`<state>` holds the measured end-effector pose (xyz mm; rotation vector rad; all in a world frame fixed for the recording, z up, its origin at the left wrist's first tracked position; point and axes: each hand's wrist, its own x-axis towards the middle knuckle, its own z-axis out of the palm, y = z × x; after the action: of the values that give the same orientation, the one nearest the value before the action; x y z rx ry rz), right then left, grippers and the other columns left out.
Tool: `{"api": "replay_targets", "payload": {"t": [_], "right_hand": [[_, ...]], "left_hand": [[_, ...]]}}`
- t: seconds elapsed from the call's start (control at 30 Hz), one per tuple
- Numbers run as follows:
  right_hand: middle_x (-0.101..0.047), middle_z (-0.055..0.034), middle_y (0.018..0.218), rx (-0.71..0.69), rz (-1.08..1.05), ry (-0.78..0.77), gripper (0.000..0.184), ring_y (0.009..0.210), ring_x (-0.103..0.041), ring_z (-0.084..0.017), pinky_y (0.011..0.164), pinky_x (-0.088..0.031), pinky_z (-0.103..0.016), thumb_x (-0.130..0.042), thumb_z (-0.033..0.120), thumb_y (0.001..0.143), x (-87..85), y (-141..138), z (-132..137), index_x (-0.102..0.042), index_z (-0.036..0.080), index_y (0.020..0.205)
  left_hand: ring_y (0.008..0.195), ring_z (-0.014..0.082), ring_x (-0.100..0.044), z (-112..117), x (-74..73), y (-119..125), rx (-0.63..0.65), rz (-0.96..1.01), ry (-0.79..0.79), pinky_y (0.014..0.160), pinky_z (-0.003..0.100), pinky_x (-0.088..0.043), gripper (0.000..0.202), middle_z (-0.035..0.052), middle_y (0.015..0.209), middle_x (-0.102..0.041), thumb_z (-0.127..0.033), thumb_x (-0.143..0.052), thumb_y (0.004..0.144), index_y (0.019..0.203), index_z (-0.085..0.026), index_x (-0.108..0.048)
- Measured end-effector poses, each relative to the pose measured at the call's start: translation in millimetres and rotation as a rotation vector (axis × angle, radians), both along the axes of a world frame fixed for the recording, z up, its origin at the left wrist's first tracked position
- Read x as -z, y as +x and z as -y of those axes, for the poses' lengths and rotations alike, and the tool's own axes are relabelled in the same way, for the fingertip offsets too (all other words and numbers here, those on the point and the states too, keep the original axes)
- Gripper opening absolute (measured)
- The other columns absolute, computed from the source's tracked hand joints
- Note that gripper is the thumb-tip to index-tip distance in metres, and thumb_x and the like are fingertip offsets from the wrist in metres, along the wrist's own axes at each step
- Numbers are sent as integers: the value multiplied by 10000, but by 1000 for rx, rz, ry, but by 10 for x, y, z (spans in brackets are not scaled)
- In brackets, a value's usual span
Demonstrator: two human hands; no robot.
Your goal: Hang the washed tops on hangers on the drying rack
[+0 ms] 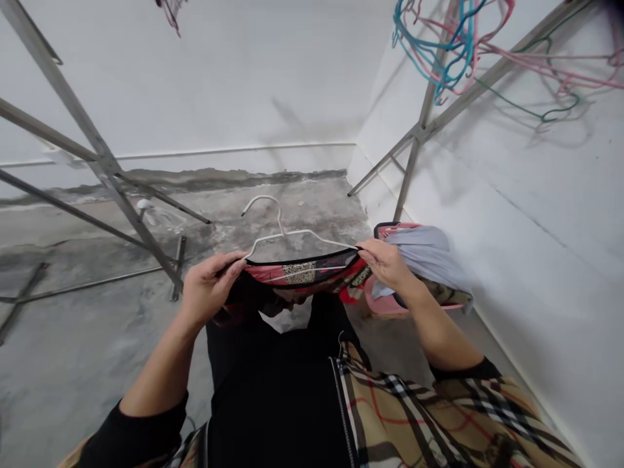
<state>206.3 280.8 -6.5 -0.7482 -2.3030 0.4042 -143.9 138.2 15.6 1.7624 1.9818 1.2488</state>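
Hands level at centre: left hand (209, 286) pinching the garment (302, 273) at 9 o'clock, right hand (385, 260) gripping its other end at 3 o'clock. White hanger (287, 237) threaded inside the cloth, hook toward 12. Pink basket (390, 302) of laundry just beyond at 3. Metal rack (112, 175) farther at 10; coloured hangers (439, 45) overhead at 1.

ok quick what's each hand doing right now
Left hand: closed, pinching the patterned garment on the white hanger.
Right hand: closed on the garment's other end.
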Motion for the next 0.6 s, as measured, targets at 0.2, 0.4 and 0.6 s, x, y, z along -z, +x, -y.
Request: {"api": "replay_targets", "payload": {"t": [0.2, 0.4, 0.6], "right_hand": [[-728, -63, 884, 4, 32, 3, 362, 798, -646, -190, 725, -488, -301, -434, 448, 990, -219, -78, 81, -717, 224, 982], [-711, -23, 739, -39, 36, -73, 345, 620, -638, -139, 585, -473, -243, -444, 391, 992, -399, -81, 170, -716, 204, 895], [-757, -43, 828, 95, -35, 11, 244, 726, -709, -193, 653, -539, -283, -522, 359, 947, -496, 220, 110, -724, 222, 962]], "left_hand": [[705, 166, -662, -34, -7, -6, 42, 61, -1, 661, 240, -494, 310, 33, 758, -739, -451, -612, 847, 956, -219, -786], [642, 150, -634, -84, -105, -20, 126, 1, 11, 632, 238, -472, 297, 41, 715, -718, -432, -614, 853, 956, -215, -788], [792, 175, -654, -73, -71, -325, 113, 44, 6, 755, 268, -507, 452, 60, 926, -732, -438, -721, 773, 1162, -209, -708]]}}
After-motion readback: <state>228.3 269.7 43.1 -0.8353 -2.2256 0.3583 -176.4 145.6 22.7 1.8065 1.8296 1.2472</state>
